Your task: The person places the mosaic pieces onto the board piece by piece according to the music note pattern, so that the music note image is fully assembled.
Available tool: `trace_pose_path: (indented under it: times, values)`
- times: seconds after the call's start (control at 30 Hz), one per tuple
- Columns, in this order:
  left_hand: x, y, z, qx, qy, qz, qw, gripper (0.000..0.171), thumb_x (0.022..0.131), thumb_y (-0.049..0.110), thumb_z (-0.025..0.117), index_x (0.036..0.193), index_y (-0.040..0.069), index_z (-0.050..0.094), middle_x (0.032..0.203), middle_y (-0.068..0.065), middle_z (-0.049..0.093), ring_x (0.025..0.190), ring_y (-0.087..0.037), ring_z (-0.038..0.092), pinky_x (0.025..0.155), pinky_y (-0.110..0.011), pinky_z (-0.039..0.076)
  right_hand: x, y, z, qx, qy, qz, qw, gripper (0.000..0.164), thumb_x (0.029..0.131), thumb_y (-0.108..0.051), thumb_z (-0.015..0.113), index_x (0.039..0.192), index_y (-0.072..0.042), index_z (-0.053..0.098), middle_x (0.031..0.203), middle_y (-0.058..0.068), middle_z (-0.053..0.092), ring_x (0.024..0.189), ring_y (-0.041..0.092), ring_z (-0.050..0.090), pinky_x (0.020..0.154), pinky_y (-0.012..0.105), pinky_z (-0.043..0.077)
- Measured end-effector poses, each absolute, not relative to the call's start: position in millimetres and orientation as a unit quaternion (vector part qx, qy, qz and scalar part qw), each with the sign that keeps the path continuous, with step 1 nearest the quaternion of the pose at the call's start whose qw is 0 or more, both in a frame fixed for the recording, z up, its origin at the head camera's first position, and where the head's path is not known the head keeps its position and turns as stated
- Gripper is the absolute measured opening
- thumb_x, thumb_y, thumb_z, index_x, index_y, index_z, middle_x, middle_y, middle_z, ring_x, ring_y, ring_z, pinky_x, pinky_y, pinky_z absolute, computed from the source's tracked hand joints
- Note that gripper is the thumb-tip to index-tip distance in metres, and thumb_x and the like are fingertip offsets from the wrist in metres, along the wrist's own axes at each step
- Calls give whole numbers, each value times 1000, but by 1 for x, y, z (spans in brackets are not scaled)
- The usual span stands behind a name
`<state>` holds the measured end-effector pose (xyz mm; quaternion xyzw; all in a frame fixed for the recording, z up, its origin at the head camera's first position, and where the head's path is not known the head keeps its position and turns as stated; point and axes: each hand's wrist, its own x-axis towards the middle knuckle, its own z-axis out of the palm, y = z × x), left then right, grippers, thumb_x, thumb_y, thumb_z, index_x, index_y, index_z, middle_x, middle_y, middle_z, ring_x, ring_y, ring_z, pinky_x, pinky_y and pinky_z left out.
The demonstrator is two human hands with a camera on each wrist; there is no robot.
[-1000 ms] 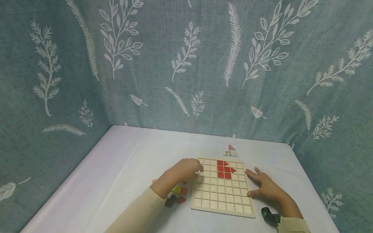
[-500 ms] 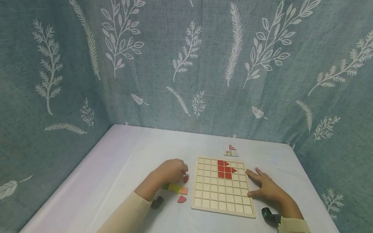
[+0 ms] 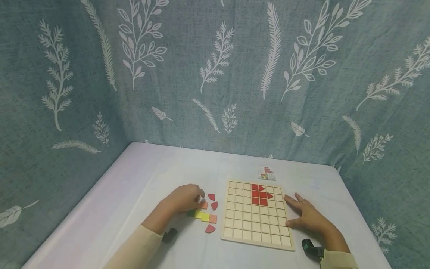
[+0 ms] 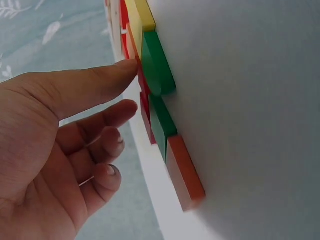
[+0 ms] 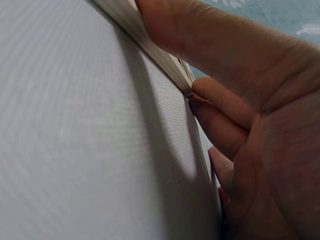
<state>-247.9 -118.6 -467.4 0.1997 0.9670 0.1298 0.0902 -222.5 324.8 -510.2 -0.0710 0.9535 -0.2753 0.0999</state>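
My left hand is over the loose pieces left of the board, thumb and fingers apart with nothing between them. In the left wrist view its thumb tip is beside a rounded green piece, and a second green piece and an orange square lie below. Whether the thumb touches a piece I cannot tell. My right hand rests against the right edge of the wooden grid board, thumb and fingertips spread along it. Several red squares and two pointed red pieces sit in the board's upper cells.
Red quarter-round pieces, yellow squares and an orange square lie between my left hand and the board. A small pattern card lies behind the board. Patterned cloth hangs around the white table.
My left hand has moved left from the board's left edge to the loose pieces, uncovering red quarter-rounds and yellow squares. The right hand has stayed at the board's edge.
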Motion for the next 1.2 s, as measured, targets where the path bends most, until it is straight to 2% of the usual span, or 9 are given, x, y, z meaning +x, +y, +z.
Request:
trace_pose_path:
  times: [0.17,0.33,0.53,0.8,1.0,1.2]
  values:
    - [-249,-128,-464,185,966,141,112,28,81,23,80,108,18,73,82,9,59,76,-13,53,72,-31,50,-223,326,-511,-75,953,-277,100,112,54,-55,85,148,-14,42,153,33,14,133,62,8,98,76,11]
    - [-250,-134,-463,173,966,146,124,26,78,21,83,103,19,74,81,8,60,75,-14,54,64,-28,49,-224,327,-512,-77,952,-277,101,112,55,-56,85,149,-14,41,154,33,13,134,62,8,98,77,11]
    - [-249,-138,-465,169,968,139,118,27,79,21,82,105,20,74,87,8,62,79,-13,54,76,-32,52,-223,328,-511,-81,952,-277,101,110,57,-55,85,149,-14,40,154,33,13,134,62,8,98,77,12]
    - [-253,-140,-468,158,971,143,109,28,79,22,82,106,21,73,90,9,60,83,-13,54,78,-34,51,-223,328,-510,-78,952,-277,104,111,57,-55,85,149,-14,40,154,32,13,134,62,8,98,77,11]
    - [-264,-135,-476,156,966,161,131,15,82,19,79,94,25,72,85,9,59,80,-14,54,67,-30,50,-222,328,-509,-73,951,-280,106,111,57,-55,85,149,-14,40,154,32,12,134,61,8,98,76,12]
    - [-270,-128,-474,133,961,180,162,13,80,18,80,89,25,72,84,7,61,80,-16,56,68,-31,53,-222,328,-510,-76,951,-281,105,110,57,-55,85,149,-14,41,154,32,13,135,59,9,99,76,13]
